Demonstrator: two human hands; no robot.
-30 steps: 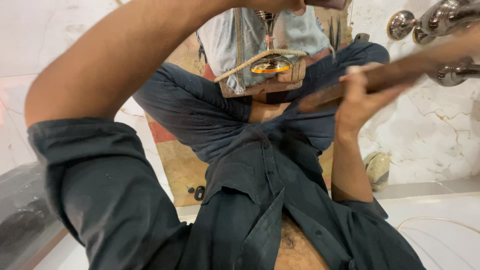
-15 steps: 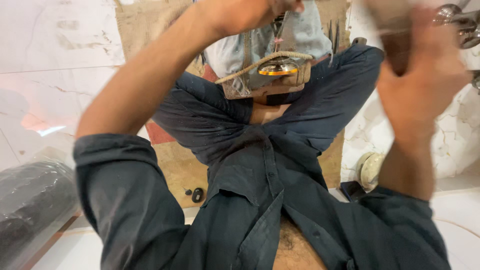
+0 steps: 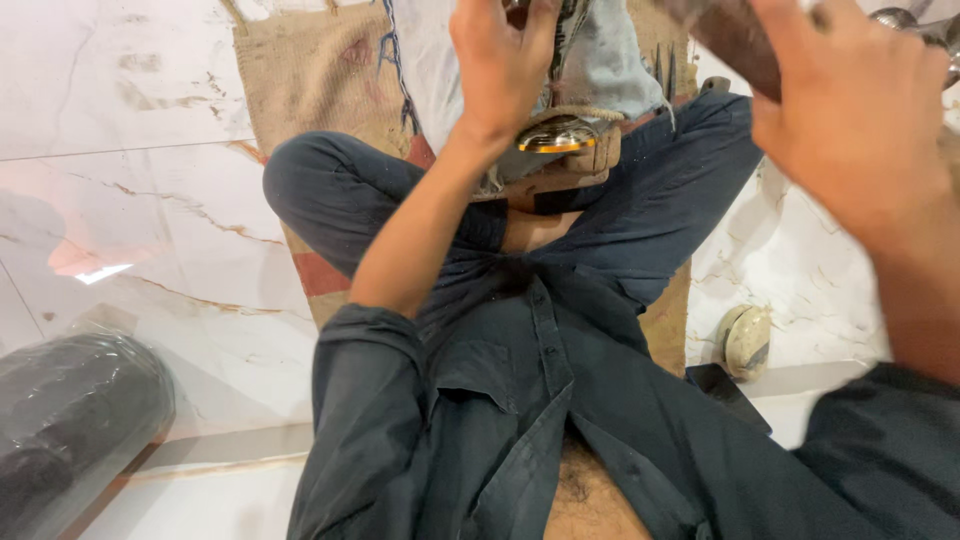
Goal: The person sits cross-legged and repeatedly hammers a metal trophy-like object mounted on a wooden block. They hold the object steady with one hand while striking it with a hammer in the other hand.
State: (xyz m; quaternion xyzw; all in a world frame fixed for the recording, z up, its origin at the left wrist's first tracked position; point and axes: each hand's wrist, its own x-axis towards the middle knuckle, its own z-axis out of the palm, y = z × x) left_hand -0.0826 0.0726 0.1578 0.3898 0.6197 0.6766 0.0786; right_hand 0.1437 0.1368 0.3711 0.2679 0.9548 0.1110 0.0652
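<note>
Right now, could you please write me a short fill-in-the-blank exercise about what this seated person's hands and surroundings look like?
1. The right hand grips a long, dark brown ____-like tool.
2. The left hand reaches up toward the pale ____ cloth.
3. The person sits cross-legged on a ____-coloured woven mat.
4. A shiny round metal piece rests between the person's ____.

Missing words: stick; blue; tan; knees

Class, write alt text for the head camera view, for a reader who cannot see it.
A person sits cross-legged on a burlap mat on marble floor, the left hand reaching down over a round brass piece on a wooden block between the knees. The right hand, blurred, grips a dark wooden handle. A plastic-wrapped dark roll lies lower left.
</note>
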